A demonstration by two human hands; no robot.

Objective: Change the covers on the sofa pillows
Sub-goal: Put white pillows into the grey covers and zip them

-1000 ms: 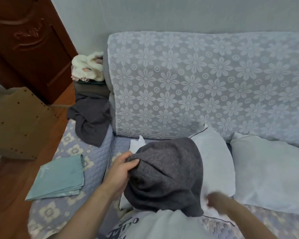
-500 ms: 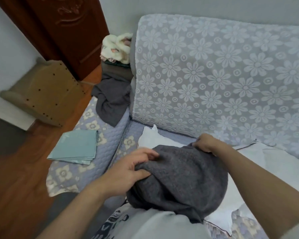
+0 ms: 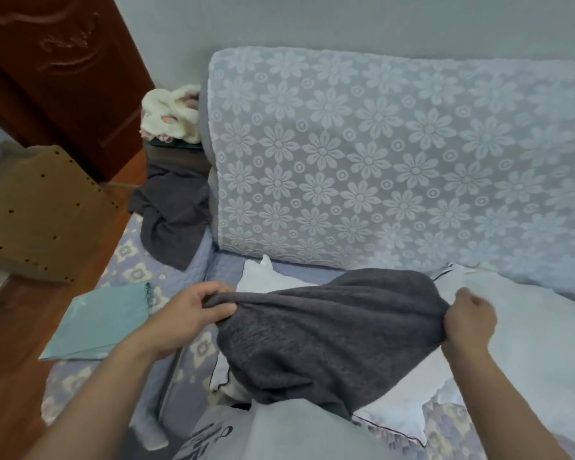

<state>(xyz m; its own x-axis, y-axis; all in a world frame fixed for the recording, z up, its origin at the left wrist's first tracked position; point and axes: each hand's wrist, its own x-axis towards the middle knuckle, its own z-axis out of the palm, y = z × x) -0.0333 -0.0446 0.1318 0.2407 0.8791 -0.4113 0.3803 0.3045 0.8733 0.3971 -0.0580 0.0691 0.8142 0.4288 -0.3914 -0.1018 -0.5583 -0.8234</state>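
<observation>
Both hands, left hand (image 3: 193, 313) and right hand (image 3: 468, 322), pinch the grey cover (image 3: 326, 333) taut over the white pillow (image 3: 399, 393), fingers clamped on opposite edges, likely to strip it.

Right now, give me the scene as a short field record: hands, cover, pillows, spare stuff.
left hand: left hand pinches the left edge of the dark grey cover
right hand: right hand grips the cover's right edge
cover state: stretched between both hands, over the white pillow
second pillow: bare white pillow lying to the right on the sofa
spare covers: folded teal covers on the sofa arm
other cloth: dark grey cloth heaped by the backrest
</observation>
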